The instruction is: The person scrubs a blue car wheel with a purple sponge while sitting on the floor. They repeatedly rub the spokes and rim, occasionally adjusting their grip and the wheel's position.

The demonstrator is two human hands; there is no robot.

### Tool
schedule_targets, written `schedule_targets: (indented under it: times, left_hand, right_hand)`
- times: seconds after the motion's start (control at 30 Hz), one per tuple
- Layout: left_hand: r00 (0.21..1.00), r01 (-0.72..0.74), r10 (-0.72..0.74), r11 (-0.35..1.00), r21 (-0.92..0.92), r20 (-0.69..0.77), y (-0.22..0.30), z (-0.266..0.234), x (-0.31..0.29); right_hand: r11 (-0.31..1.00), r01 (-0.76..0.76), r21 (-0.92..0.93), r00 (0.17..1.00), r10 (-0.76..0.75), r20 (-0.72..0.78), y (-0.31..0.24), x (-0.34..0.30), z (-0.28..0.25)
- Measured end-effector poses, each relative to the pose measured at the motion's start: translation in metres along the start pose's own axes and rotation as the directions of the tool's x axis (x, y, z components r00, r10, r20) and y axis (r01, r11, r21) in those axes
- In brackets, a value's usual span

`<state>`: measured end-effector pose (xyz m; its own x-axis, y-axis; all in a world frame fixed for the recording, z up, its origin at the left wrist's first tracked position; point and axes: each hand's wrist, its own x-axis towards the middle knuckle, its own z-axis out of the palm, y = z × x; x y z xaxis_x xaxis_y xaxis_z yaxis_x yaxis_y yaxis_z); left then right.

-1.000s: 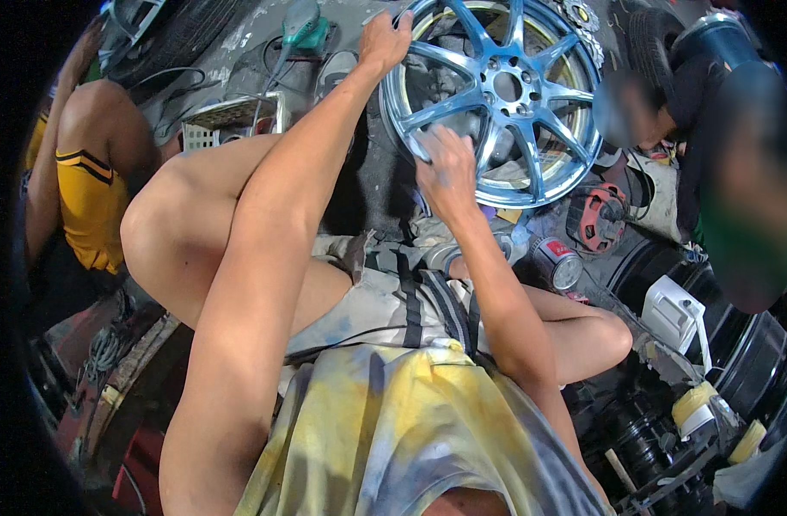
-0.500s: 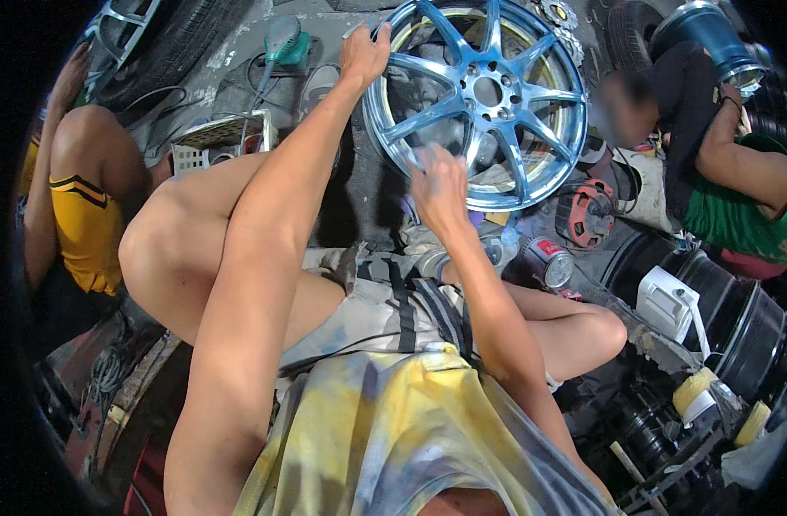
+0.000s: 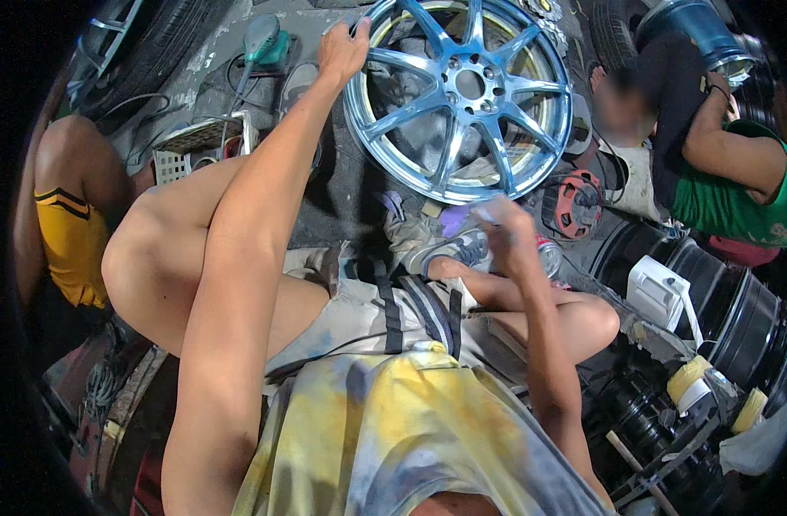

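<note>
A blue multi-spoke wheel rim (image 3: 456,79) stands tilted in front of me at the top of the view. My left hand (image 3: 343,52) grips its outer edge at the upper left, fingers curled over the lip. Below the rim's lower right edge, and apart from it, is my right hand (image 3: 512,234), smeared by motion. Its fingers look closed around a small pale piece, too blurred to name. A drink can (image 3: 548,255) shows partly behind that hand. My shoe (image 3: 462,249) lies under the rim, between my crossed legs.
A green sander (image 3: 262,43) and a white plastic basket (image 3: 206,139) lie left of the rim. To the right are a red-and-black round tool (image 3: 574,205), a white box-shaped container (image 3: 660,297) and dark wheels (image 3: 737,322). One person (image 3: 737,185) sits at right, another person (image 3: 71,206) at left.
My right hand has moved off the rim's lower left part, rightward and down toward me. My left hand keeps its hold on the edge. The whole view has shifted slightly.
</note>
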<state>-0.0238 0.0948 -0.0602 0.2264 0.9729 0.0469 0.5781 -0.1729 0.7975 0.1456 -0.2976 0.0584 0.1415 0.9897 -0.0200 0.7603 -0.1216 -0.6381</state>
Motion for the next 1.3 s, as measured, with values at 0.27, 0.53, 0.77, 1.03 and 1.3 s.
schedule_targets:
  times: [0.27, 0.53, 0.77, 1.03, 1.3]
  left_hand:
    - [1.000, -0.013, 0.013, 1.000, -0.011, -0.009, -0.007, 0.006, 0.001]
    - [1.000, -0.022, 0.022, 1.000, 0.004, -0.016, -0.010, 0.007, 0.001]
    - [1.000, -0.012, 0.011, 0.998, -0.056, -0.012, -0.002, 0.002, -0.002]
    - [1.000, -0.003, 0.004, 0.998, -0.061, 0.010, -0.003, 0.003, -0.001]
    - [0.999, 0.039, -0.037, 0.998, -0.055, 0.039, -0.002, 0.003, 0.000]
  right_hand:
    - [0.976, 0.026, -0.215, 0.985, -0.062, -0.163, -0.033, 0.018, 0.029]
    - [0.967, 0.072, -0.245, 0.984, -0.110, -0.144, -0.021, 0.018, 0.033]
    - [0.918, -0.029, -0.396, 1.000, 0.023, -0.019, -0.029, 0.026, 0.028]
    - [0.923, 0.025, -0.383, 0.987, -0.084, -0.138, -0.046, 0.018, 0.048]
    - [0.999, -0.047, 0.011, 0.996, 0.048, -0.072, -0.062, 0.006, 0.039]
